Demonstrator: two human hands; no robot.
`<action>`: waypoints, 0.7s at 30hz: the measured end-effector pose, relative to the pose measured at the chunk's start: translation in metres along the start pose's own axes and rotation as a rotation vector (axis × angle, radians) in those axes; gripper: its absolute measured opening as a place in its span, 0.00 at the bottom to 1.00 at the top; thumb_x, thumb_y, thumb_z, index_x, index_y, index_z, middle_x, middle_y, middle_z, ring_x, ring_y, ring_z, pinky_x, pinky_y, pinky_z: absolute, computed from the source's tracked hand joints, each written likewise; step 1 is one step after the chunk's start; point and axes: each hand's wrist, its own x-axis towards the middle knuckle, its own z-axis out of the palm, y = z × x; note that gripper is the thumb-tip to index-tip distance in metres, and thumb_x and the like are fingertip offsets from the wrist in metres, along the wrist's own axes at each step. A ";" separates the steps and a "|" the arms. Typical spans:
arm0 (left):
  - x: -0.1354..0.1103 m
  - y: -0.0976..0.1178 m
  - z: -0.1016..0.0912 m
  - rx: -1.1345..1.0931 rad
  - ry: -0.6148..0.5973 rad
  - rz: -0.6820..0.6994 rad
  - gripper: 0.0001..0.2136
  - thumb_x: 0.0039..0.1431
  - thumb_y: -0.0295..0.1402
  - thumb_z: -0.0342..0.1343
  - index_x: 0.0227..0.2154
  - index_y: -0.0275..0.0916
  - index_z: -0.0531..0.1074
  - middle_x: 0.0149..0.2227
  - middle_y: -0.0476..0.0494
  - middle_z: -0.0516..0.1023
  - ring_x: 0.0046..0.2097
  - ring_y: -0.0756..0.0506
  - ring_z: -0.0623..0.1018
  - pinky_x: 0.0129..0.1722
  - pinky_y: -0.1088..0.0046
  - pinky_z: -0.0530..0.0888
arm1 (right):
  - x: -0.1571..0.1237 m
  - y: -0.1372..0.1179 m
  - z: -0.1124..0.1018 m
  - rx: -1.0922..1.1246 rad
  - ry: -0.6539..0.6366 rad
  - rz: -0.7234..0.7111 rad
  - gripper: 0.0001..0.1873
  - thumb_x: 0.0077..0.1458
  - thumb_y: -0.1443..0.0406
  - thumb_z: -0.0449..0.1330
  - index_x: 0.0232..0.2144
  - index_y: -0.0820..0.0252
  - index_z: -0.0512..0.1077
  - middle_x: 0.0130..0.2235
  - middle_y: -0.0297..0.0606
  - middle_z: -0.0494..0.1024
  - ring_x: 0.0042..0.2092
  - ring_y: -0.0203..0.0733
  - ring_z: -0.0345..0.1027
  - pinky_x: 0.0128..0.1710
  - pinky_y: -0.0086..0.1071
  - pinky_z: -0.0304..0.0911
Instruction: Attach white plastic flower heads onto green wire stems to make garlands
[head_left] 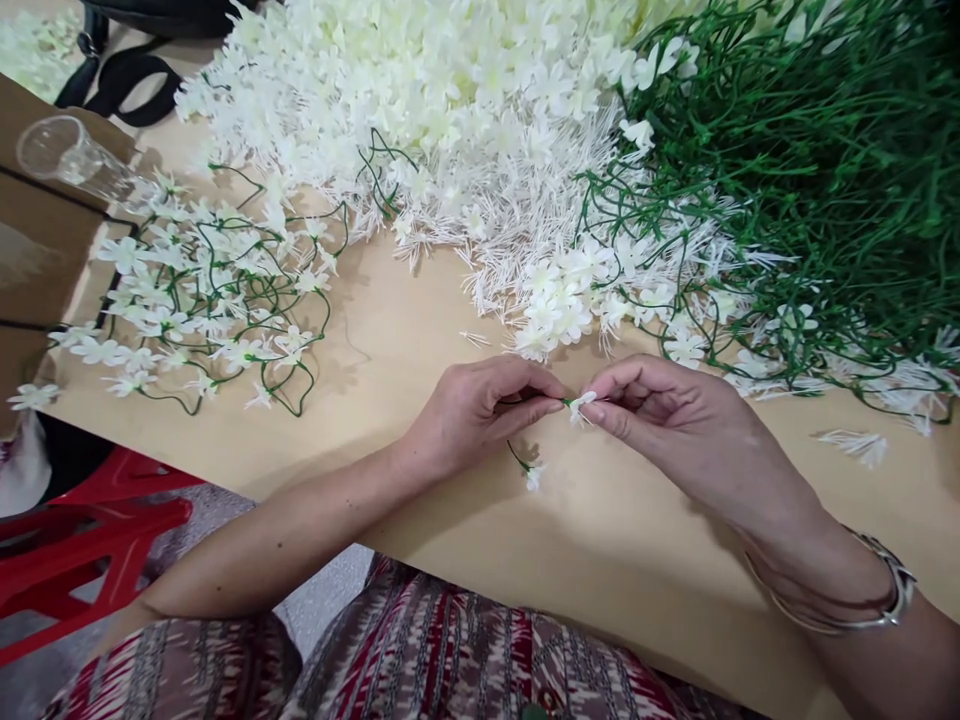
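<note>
Between thumb and forefinger, my left hand (pixel 487 405) pinches a thin green artificial stem close to its tip. My right hand (pixel 664 425) pinches a small white artificial flower (pixel 580 406) that meets the stem's tip; whether it is seated there I cannot tell. Another white flower (pixel 533 478) on a green stem hangs just below my left fingers. Behind my hands lies a large heap of loose white flowers (pixel 420 90). A dense pile of green stems (pixel 840 150) spreads over the right side. To the left rests a cluster of white flowers on stems (pixel 202 290).
A clear plastic cup (pixel 79 155) lies on its side at the left, near a cardboard box (pixel 37 240). A black strap (pixel 135 85) is at the back left. Red plastic stools (pixel 97 550) stand below the table's (pixel 300 460) left edge.
</note>
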 end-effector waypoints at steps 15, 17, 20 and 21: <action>-0.001 0.001 -0.003 0.142 -0.043 0.081 0.07 0.71 0.35 0.60 0.40 0.38 0.80 0.35 0.45 0.86 0.37 0.50 0.83 0.39 0.77 0.79 | -0.002 0.000 0.004 -0.091 -0.041 -0.008 0.12 0.59 0.53 0.68 0.31 0.53 0.78 0.31 0.36 0.81 0.32 0.41 0.73 0.33 0.34 0.70; -0.001 0.001 -0.003 0.152 -0.049 0.088 0.08 0.72 0.36 0.59 0.40 0.38 0.81 0.35 0.45 0.86 0.37 0.50 0.83 0.40 0.77 0.79 | -0.001 -0.002 0.003 -0.116 -0.056 -0.013 0.12 0.60 0.54 0.67 0.30 0.54 0.78 0.30 0.35 0.80 0.32 0.41 0.73 0.32 0.34 0.69; -0.001 0.001 -0.002 0.161 -0.056 0.097 0.09 0.72 0.37 0.59 0.40 0.38 0.81 0.34 0.45 0.85 0.37 0.50 0.83 0.40 0.77 0.79 | 0.000 -0.003 0.002 -0.129 -0.080 -0.015 0.10 0.60 0.56 0.65 0.29 0.53 0.77 0.29 0.35 0.79 0.31 0.41 0.72 0.31 0.34 0.68; -0.001 0.001 -0.002 0.165 -0.057 0.101 0.09 0.72 0.37 0.59 0.40 0.38 0.81 0.34 0.45 0.86 0.37 0.50 0.83 0.39 0.77 0.78 | 0.000 -0.003 0.002 -0.129 -0.085 -0.018 0.10 0.60 0.56 0.65 0.29 0.52 0.77 0.28 0.35 0.79 0.31 0.41 0.72 0.31 0.34 0.68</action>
